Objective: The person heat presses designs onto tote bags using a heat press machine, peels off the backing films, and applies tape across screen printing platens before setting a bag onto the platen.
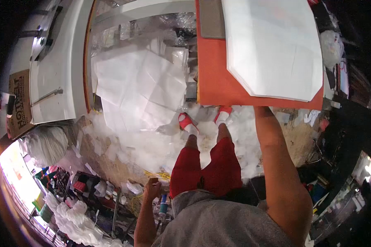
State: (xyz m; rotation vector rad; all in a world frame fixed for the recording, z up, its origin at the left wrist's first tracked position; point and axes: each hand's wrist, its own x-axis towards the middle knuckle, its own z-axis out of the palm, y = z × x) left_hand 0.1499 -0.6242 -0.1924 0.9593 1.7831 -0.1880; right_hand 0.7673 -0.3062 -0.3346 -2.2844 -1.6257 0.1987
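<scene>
My left hand (pixel 152 188) hangs low at my left side, its fingers curled in, with nothing visible in them. A blue cylindrical object (pixel 164 204) shows just beside it. My right forearm (pixel 272 136) reaches forward to the near edge of an orange-red board (pixel 212 74). Beyond the wrist, the board hides my right hand, so its fingers do not show. On top of the board lies a stack of white sheets (pixel 276 49) with cut corners. A grey-brown flat block (pixel 212 18) rests beside the stack, at its left.
Large white sheets (pixel 140 86) lie in a loose heap left of the board. White scraps (pixel 132 144) litter the floor around my feet. A white machine housing (pixel 62 61) and a cardboard box (pixel 19 103) stand at the left. Yellow cord (pixel 157 175) lies behind my left foot.
</scene>
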